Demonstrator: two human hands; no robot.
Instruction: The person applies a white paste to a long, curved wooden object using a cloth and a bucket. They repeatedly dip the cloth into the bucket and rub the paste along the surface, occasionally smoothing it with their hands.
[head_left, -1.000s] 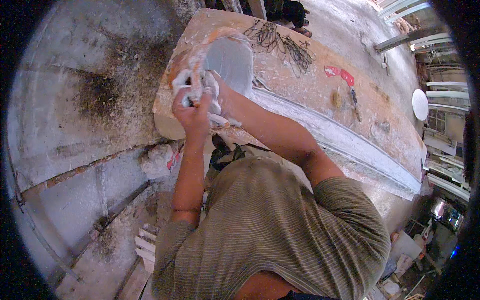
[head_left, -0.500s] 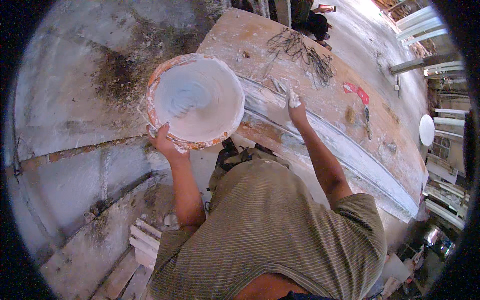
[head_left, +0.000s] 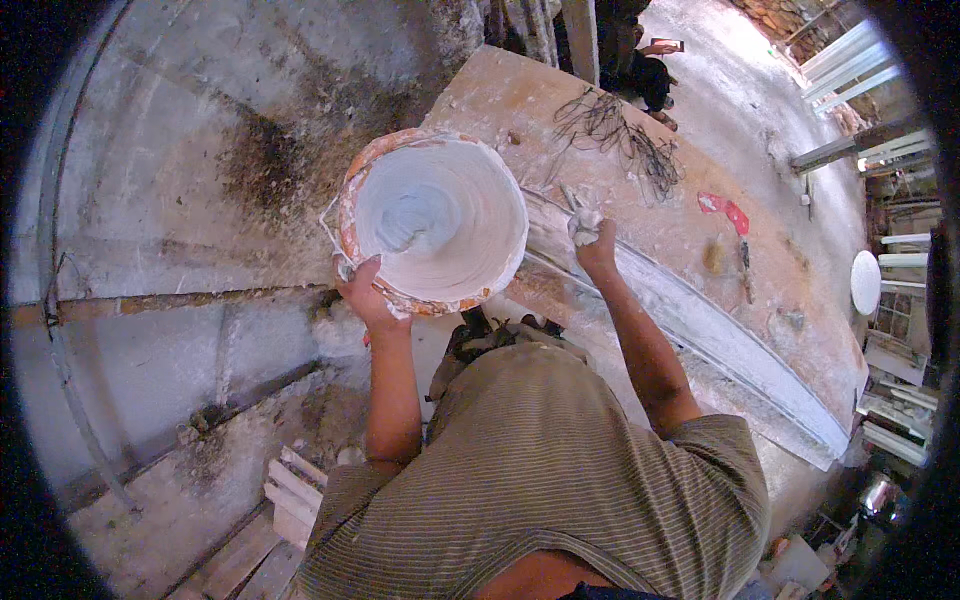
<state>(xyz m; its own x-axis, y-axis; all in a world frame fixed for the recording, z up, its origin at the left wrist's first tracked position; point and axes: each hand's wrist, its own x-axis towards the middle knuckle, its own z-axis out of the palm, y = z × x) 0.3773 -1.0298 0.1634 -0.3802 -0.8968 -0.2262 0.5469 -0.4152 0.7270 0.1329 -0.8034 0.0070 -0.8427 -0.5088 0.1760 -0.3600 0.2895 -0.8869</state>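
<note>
My left hand [head_left: 372,292] is closed on the near-left rim of a round bucket [head_left: 352,200], whose orange edge is crusted with white. Inside it, wet white plaster [head_left: 415,218] coats the bottom and walls. The bucket is tilted so its mouth faces me, beside the table's left end. My right hand [head_left: 592,243], smeared white, has its fingers curled in over a long, narrow white moulding piece [head_left: 690,315]. A whitish lump shows at the fingers, but I cannot make out what they hold.
On the table [head_left: 640,235] lie a tangle of dark wire [head_left: 625,140] and a red-and-dark tool [head_left: 735,222]. Beyond the far edge a person [head_left: 635,60] holds a phone-like object. White boards [head_left: 290,495] are stacked at lower left. A stained wall [head_left: 180,200] stands on the left.
The view has shifted slightly. The bucket in my left hand has moved right, closer to my right hand. My right hand has drawn a little nearer me and its fingers have curled in.
</note>
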